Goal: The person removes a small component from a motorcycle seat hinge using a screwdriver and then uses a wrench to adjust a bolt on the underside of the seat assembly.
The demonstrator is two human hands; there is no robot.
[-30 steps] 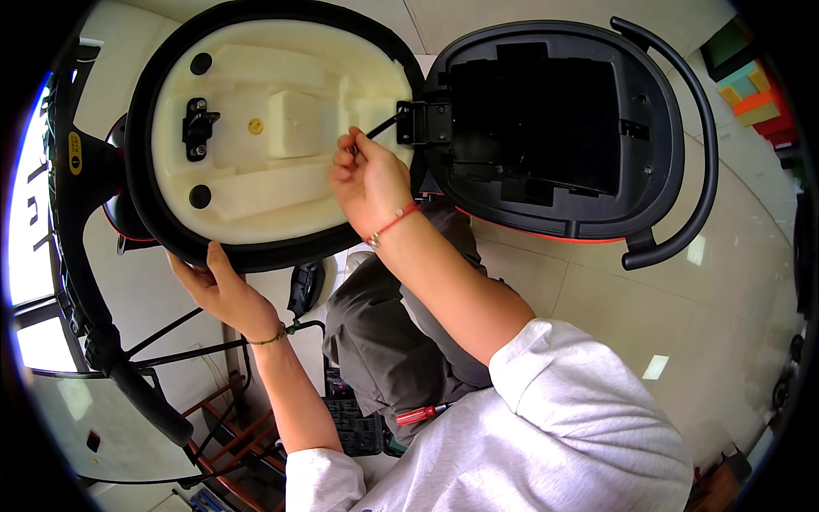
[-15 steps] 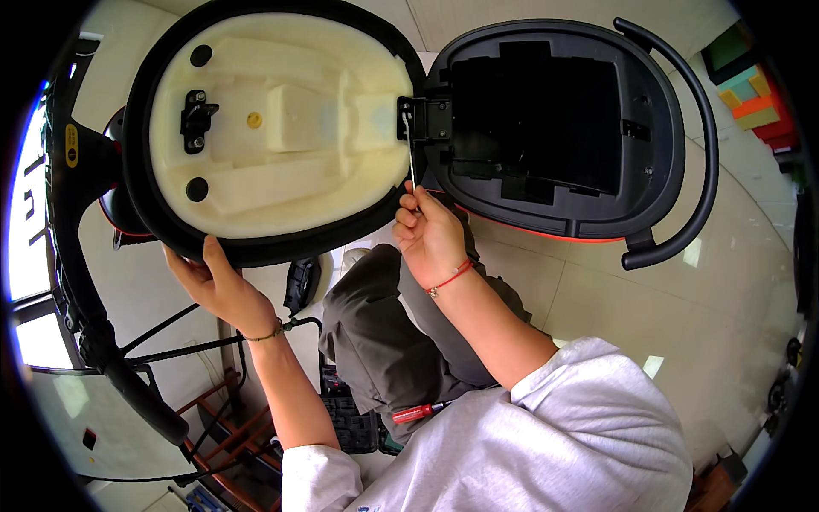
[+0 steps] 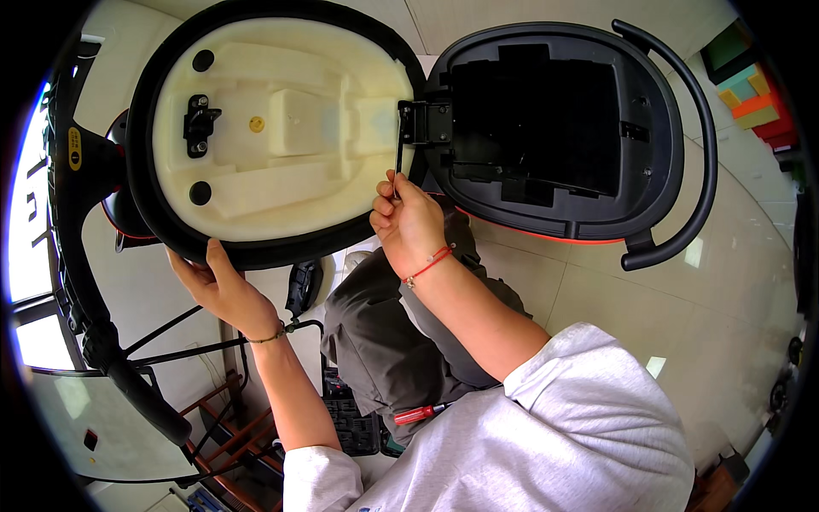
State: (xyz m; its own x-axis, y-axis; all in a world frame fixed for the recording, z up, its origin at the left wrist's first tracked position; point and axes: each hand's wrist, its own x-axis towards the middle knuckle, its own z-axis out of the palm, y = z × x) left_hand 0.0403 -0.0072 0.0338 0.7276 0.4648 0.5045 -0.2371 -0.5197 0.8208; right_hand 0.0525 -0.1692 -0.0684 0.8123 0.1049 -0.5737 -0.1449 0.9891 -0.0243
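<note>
An opened scooter seat (image 3: 281,200) stands with its cream plastic underside toward me, ringed by a black padded rim. My left hand (image 3: 223,294) holds the lower left part of that rim, thumb in front and the other fingers partly hidden behind. My right hand (image 3: 411,224) is closed around the lower end of a thin metal wrench (image 3: 399,154). The wrench points up, its far end at the left edge of the black metal hinge (image 3: 427,124) between the seat and the storage compartment. Whether its tip sits on a bolt cannot be made out.
Right of the hinge lies the black storage compartment (image 3: 533,119), with a curved grab rail (image 3: 710,145) beyond. A handlebar (image 3: 128,384) stands at the left. A red-handled screwdriver (image 3: 416,415) lies across my lap, above an open black tool case (image 3: 354,427) on the floor.
My right hand has moved a little left, swinging the lower end of the wrench leftward. The seat has shifted very slightly right and down, with my left hand still on its rim.
</note>
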